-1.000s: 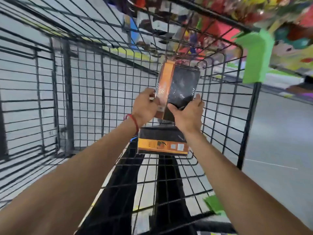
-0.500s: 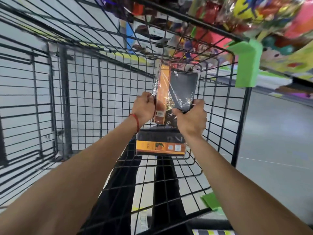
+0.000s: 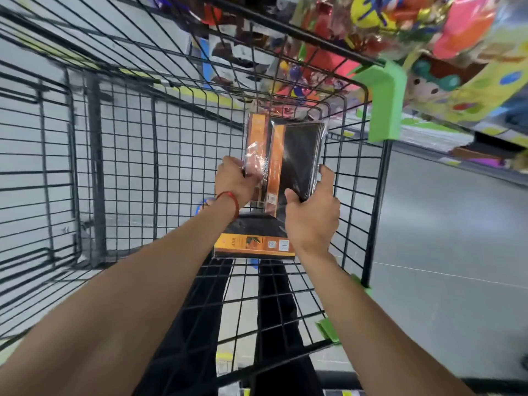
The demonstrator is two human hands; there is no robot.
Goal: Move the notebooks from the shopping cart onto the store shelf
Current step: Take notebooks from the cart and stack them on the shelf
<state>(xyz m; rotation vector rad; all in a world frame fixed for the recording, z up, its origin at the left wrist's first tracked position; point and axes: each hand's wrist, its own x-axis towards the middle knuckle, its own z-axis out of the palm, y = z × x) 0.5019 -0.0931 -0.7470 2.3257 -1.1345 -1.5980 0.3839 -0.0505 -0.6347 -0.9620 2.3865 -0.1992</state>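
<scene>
Much of the far end is a blur of bright wrapping behind the cart (image 3: 120,155) wires, and the store shelf (image 3: 445,118) at upper right shows only as a smeared edge under coloured goods. Two shrink-wrapped notebooks stand upright inside the cart near its far right corner: the left hand (image 3: 233,181), a red thread at its wrist, is wrapped around the lower edge of the rear notebook (image 3: 257,144), while the right hand (image 3: 313,215) is clamped on the bottom corner of the front notebook (image 3: 297,158), thumb on its face. Glare on the wrap hides the print, and the fingers behind the covers cannot be seen. A third notebook (image 3: 254,245) lies flat on the cart floor beneath the wrists, its top half hidden by them; there may be more stacked under it. A second ago only one upright notebook showed between the hands; now two fan apart. The green corner guard (image 3: 385,107) sits just right of them, with open cart to the left.
</scene>
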